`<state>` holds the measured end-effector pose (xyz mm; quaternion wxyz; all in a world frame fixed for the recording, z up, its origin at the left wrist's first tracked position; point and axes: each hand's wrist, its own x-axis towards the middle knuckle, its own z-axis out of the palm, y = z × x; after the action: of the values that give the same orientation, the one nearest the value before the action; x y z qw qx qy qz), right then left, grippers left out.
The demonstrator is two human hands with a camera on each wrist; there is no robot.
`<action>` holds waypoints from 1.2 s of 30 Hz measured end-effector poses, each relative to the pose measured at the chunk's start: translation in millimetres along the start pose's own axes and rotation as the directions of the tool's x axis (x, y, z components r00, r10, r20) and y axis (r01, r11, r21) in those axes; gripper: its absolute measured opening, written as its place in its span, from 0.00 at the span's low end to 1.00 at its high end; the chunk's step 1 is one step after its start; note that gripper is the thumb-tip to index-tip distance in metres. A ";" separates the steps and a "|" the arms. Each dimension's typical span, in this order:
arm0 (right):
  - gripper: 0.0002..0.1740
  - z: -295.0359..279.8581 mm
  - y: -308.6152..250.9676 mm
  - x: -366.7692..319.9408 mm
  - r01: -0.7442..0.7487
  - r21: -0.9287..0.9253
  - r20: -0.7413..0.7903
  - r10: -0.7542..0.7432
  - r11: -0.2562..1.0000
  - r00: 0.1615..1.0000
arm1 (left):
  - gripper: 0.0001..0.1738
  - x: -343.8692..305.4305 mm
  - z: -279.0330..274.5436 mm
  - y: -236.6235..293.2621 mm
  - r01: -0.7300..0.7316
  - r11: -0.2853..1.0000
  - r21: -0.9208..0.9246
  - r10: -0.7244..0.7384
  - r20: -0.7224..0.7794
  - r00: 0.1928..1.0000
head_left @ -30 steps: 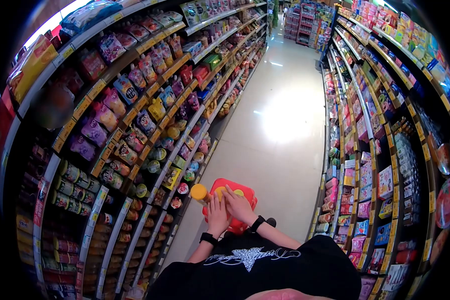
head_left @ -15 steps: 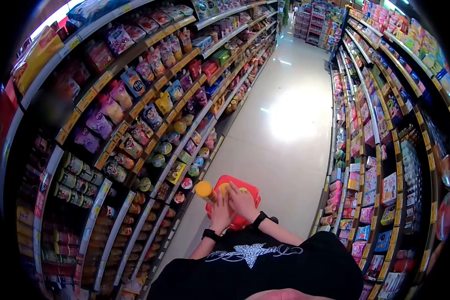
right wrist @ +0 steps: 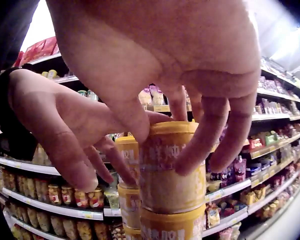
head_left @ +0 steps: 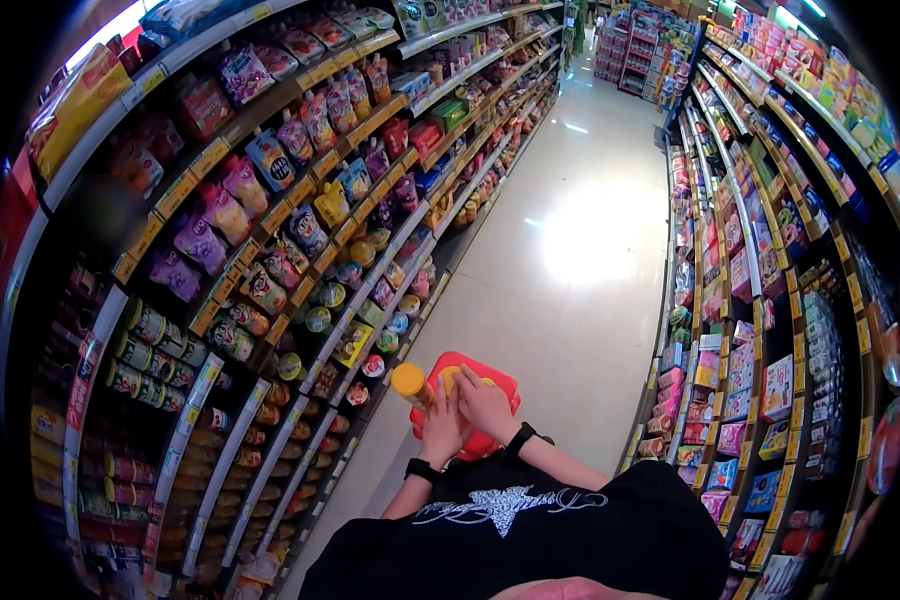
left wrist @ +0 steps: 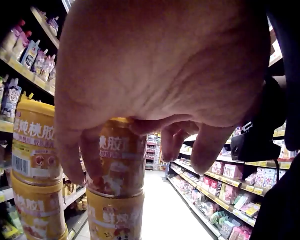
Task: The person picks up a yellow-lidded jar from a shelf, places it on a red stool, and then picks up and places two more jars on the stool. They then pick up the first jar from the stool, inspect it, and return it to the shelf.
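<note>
A red basket [head_left: 490,385] stands on the aisle floor in front of me, with yellow-lidded jars stacked in it. My right hand [head_left: 485,403] curls its fingers [right wrist: 190,145] round the top jar [right wrist: 172,172] of one stack. My left hand [head_left: 440,425] reaches down over the neighbouring stack, thumb and fingers [left wrist: 90,157] round its top jar [left wrist: 122,160]. Another stack of the same jars [left wrist: 37,150] rises just left of it, its lid [head_left: 407,380] clear of both hands. Both wrists wear black bands.
Shelves [head_left: 270,250] of pouches, cups and cans line the left side. Shelves [head_left: 750,300] of boxed goods line the right. A shiny tiled aisle floor [head_left: 560,250] runs ahead between them to more racks at the far end.
Both hands stay on the jars over the basket, barely shifting. The head view has tilted slightly.
</note>
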<state>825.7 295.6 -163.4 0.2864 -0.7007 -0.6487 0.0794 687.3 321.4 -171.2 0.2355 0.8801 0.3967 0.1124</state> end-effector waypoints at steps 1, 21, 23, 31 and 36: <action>0.26 -0.4 0.1 0.0 -0.004 0.003 0.009 0.004 1.000 1.000 | 0.55 -0.1 0.2 0.5 0.000 1.000 0.003 0.000 -0.009 1.000; 0.39 2.5 2.3 -12.0 -0.051 0.187 0.079 0.037 0.981 0.996 | 0.42 4.2 7.6 -21.4 0.100 0.946 -0.307 -0.159 -0.173 0.972; 0.41 0.4 2.1 -13.0 -0.104 0.232 0.118 0.078 0.967 0.990 | 0.42 4.1 5.4 -22.8 0.155 0.926 -0.343 -0.198 -0.094 0.976; 0.41 7.6 10.2 -15.3 -0.235 0.330 0.217 0.169 0.914 0.961 | 0.40 7.5 11.8 -35.6 0.187 0.884 -0.429 -0.221 -0.029 0.975; 0.38 9.8 13.3 -15.4 -0.261 0.304 0.250 0.188 0.916 0.950 | 0.38 8.3 30.3 -51.0 0.156 0.901 -0.404 -0.199 -0.067 0.978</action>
<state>830.2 284.0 -182.2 0.3178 -0.6993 -0.5678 0.2959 671.6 347.1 -222.9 0.3966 0.7669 0.4563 0.2152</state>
